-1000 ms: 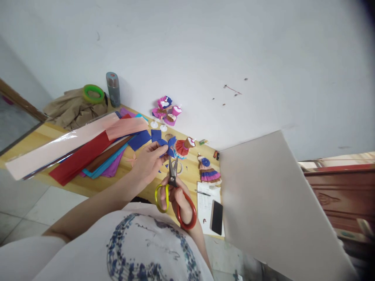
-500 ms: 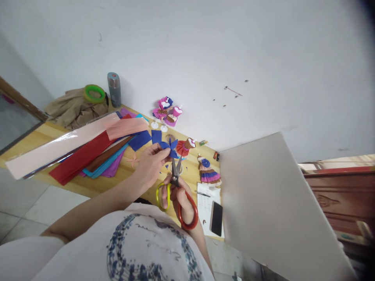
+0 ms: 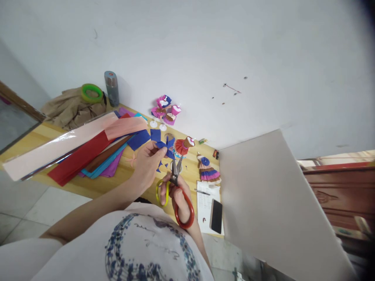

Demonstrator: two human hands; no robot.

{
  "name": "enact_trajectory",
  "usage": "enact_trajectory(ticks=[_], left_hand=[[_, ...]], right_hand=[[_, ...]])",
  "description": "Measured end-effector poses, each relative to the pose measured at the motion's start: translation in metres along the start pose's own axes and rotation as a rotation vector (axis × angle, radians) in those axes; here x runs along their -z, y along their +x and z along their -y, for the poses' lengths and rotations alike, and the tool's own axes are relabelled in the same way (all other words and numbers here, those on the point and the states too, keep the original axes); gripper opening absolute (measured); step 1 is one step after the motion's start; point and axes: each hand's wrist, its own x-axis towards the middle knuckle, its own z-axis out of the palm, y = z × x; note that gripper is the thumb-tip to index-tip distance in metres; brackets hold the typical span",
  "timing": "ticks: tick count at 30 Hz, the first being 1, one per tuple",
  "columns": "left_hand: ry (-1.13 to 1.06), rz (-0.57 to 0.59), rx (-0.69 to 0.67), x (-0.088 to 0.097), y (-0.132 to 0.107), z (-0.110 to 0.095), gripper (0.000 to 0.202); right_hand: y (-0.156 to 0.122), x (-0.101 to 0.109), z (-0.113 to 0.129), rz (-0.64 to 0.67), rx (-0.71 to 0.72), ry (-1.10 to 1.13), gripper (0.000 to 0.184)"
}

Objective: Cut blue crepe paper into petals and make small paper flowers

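Note:
A blue paper flower cut-out (image 3: 168, 145) with pointed petals is pinched between the thumb and fingers of my left hand (image 3: 148, 160). My right hand (image 3: 178, 197) grips scissors (image 3: 175, 175) with one yellow and one red handle loop, fingers through the loops. The blades are slightly apart and point up, just below the flower's lower petals. Small blue scraps (image 3: 159, 167) lie on the table beneath. Close to my left hand are two blue paper pieces (image 3: 139, 139) and a peach flower cut-out (image 3: 133, 160), partly hidden by the hand.
Crepe paper strips (image 3: 79, 158) in several colours cover the table's left side. Small dress figures (image 3: 183, 145) stand along the wall. At right are a layered dress (image 3: 208, 169), a phone (image 3: 216, 216), paper with a pen, and a grey panel (image 3: 272, 203). A flask (image 3: 111, 89) stands behind.
The blue flower has turned and tilted a little in my left hand. The scissors have shifted slightly, their blades still parted. The whole view has moved a little.

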Motion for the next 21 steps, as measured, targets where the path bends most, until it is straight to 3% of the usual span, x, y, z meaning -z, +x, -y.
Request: enact_trajectory(ticks=[6,11,17,21], left_hand=[[0.066,0.049,-0.03,0.004,-0.001,0.005,0.008],[-0.013,0.035,0.018,0.002,0.002,0.004,0.008],[-0.147,0.054,0.079,-0.006,0.004,-0.005,0.012],[-0.174,0.071,0.089,-0.006,0.004,-0.004,0.014]], right_hand=[[0.0,0.001,-0.008,-0.074,-0.02,0.01,0.038],[-0.004,0.003,-0.013,-0.153,-0.071,0.021,0.039],[-0.004,0.006,-0.002,-0.02,0.002,-0.106,0.056],[-0.003,0.007,-0.001,0.021,0.0,-0.212,0.058]])
